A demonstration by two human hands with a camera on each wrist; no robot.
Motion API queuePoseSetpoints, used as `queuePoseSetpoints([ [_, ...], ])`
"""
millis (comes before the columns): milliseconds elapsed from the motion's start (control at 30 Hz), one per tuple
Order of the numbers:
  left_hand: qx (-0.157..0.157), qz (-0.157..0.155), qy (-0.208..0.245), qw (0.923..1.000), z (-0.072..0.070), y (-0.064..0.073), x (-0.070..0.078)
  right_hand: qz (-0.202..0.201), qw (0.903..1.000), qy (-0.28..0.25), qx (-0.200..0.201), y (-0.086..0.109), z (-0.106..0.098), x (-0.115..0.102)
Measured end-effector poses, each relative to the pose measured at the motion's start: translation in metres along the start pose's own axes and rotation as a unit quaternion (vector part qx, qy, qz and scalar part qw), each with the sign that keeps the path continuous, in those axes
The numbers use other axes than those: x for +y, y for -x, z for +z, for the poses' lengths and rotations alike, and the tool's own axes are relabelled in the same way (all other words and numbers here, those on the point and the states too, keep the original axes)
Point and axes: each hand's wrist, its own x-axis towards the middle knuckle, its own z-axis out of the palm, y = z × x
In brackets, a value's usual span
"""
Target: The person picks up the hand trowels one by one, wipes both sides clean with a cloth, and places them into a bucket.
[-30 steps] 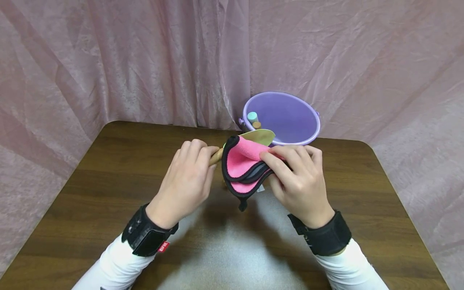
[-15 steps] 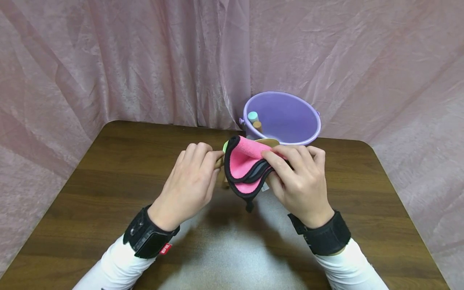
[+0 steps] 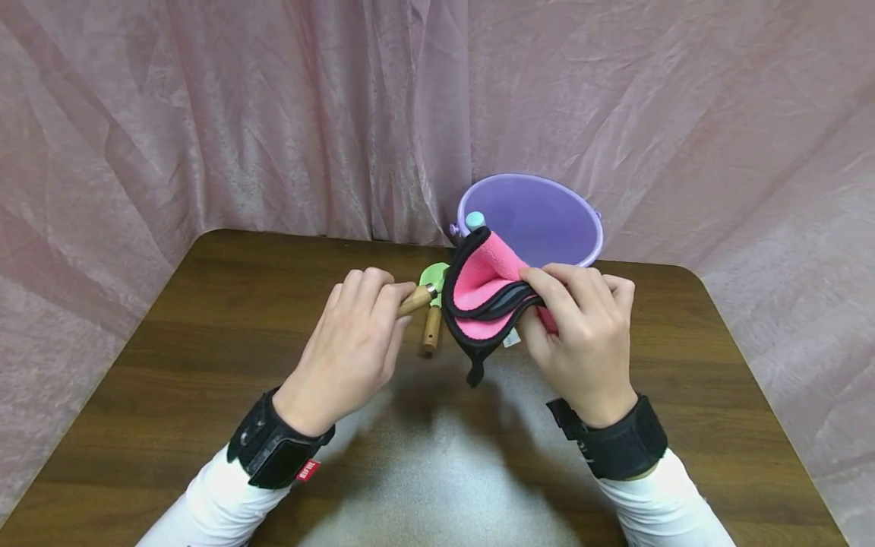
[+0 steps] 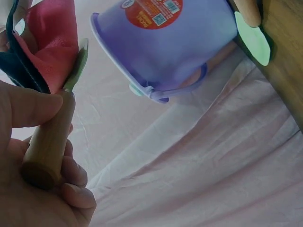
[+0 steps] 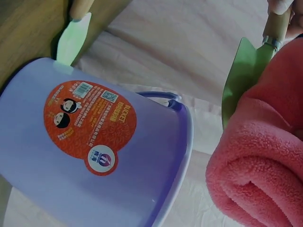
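Note:
My left hand (image 3: 352, 342) grips the wooden handle (image 3: 415, 301) of a small trowel. The trowel's green blade (image 5: 239, 78) shows beside the cloth in the right wrist view; in the head view the cloth mostly hides it. My right hand (image 3: 584, 338) pinches a folded pink cloth (image 3: 494, 266) with black edging, thumb below and fingers on top. The cloth lies against the blade in the left wrist view, and a black loop hangs from its corner. Both hands are held above the table, in front of a purple bucket (image 3: 547, 209).
Another green-bladed tool with a wooden handle (image 3: 431, 330) lies on the brown table (image 3: 205, 365), left of the bucket. A mint-coloured handle end (image 3: 475, 220) sticks up inside the bucket's left rim. A pink curtain (image 3: 307, 114) hangs behind the table.
My right hand and the cloth have moved right and slightly up. More of the trowel's handle and its metal collar now show. The tool on the table has come into view between the hands.

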Motion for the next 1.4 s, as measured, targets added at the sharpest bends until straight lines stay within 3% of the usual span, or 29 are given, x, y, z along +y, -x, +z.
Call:
queuePoseSetpoints([
  [500,0.019,-0.004,0.013,0.9997,-0.006,0.001,-0.007,0.116,0.9926,-0.015,-0.033,0.003,-0.006,0.017],
  [800,0.032,-0.01,0.022,0.9992,-0.009,0.002,-0.008,0.165,0.9856,-0.009,-0.035,0.005,-0.007,0.023],
  [1067,0.029,-0.01,0.023,0.9993,-0.009,0.001,-0.007,0.178,0.9832,0.001,-0.039,0.004,-0.008,0.022],
  [1400,0.013,-0.011,0.003,0.9998,-0.007,0.002,-0.003,0.153,0.9873,0.002,-0.041,0.003,-0.009,0.019],
])
